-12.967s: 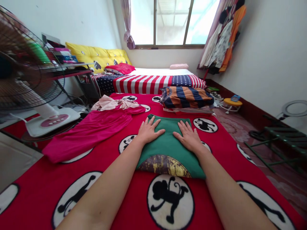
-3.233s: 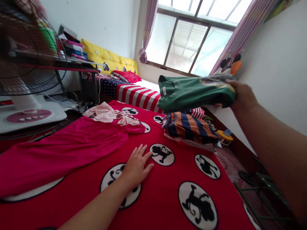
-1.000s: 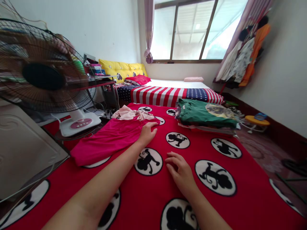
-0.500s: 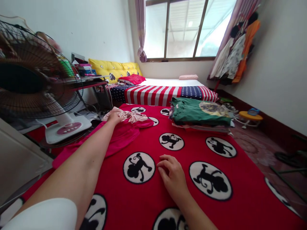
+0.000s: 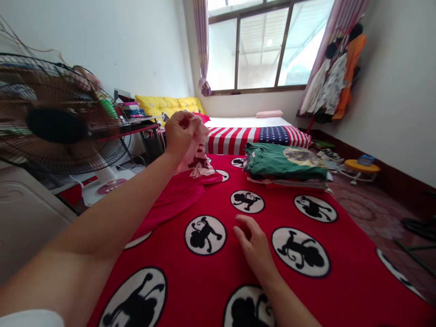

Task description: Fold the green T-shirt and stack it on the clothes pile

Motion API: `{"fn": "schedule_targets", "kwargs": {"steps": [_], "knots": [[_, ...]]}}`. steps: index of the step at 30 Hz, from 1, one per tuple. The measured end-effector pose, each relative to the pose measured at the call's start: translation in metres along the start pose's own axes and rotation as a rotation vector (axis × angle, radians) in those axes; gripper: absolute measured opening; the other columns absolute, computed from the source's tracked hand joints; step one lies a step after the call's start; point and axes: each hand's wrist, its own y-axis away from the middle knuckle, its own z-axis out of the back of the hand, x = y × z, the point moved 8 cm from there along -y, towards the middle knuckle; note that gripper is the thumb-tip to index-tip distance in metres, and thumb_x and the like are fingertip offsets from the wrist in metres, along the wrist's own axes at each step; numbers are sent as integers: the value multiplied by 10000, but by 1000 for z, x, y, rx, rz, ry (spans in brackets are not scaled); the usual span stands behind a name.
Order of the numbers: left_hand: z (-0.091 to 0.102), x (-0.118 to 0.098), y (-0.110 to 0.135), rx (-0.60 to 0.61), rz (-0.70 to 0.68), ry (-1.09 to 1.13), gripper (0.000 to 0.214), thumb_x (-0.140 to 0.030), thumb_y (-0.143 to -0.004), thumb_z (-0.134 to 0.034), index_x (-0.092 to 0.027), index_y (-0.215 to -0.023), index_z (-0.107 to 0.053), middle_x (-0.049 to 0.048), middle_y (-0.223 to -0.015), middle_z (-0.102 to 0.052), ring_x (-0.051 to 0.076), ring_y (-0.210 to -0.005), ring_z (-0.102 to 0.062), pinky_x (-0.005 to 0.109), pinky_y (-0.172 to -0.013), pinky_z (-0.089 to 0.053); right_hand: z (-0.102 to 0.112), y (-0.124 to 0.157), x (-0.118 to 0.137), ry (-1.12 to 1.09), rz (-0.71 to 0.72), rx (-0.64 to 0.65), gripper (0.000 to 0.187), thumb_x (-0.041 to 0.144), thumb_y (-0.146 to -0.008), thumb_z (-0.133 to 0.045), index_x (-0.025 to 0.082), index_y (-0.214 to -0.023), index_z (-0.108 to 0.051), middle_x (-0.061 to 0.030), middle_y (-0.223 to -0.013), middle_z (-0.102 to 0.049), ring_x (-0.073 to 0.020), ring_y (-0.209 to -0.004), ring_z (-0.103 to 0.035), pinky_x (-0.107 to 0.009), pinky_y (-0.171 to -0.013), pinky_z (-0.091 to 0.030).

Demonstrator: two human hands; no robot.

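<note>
My left hand [image 5: 180, 131] is closed on a pale pink garment [image 5: 195, 152] and holds it up; its lower end hangs down to the bed. Under it a bright pink garment [image 5: 173, 197] lies spread on the red blanket [image 5: 235, 247] with its black monkey circles. What kind of garment the pale one is I cannot make out. My right hand [image 5: 252, 240] rests low over the blanket with loosely curved fingers apart and nothing in them. Farther off at the right is a stack of folded clothes with a green T-shirt [image 5: 275, 161] on top.
An electric fan [image 5: 56, 125] stands close by my left arm, beside a cluttered desk [image 5: 139, 120]. Behind the blanket is another bed with a flag-patterned cover [image 5: 235, 135]. Clothes [image 5: 335, 81] hang at the right wall, above a yellow stool [image 5: 361, 165].
My left hand has risen from the bed, lifting the pale pink garment. The right hand has barely moved. The view has shifted slightly.
</note>
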Motion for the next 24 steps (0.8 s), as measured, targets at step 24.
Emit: {"fn": "schedule_targets", "kwargs": {"steps": [24], "knots": [[22,53,211,522,278,-718,594,-197,-756,-637,-180,-1337,-512,164,-1416,-410,360,-1363,-327,506,-1108,-328,10,-3,-7,371,158,-61,643,351,-804,-611,169,-1389,-415,-152,-1387,-477,-311,-1289,-429,-535,-1072,-351]]}}
